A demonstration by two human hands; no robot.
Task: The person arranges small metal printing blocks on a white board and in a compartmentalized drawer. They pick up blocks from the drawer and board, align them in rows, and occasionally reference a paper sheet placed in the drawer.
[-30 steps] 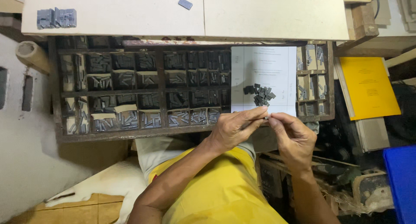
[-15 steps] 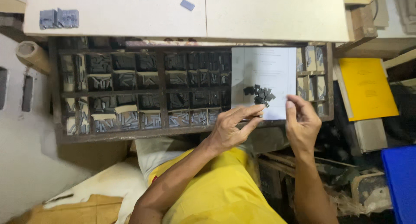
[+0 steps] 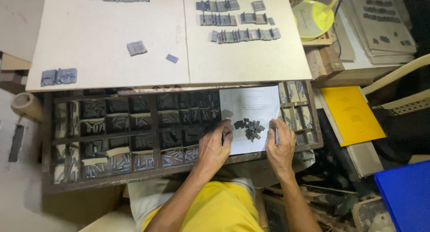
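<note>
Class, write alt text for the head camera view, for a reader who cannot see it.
A person's left hand and right hand rest either side of a small pile of metal type pieces on a white paper sheet laid over a wooden compartment tray. Above, rows of type blocks lie on pale boards.

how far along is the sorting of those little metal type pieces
Done: rows of type pieces are lined up on the pale board. In hand: left hand and right hand flank a small pile on the white paper. Left: that pile, unsorted.
</note>
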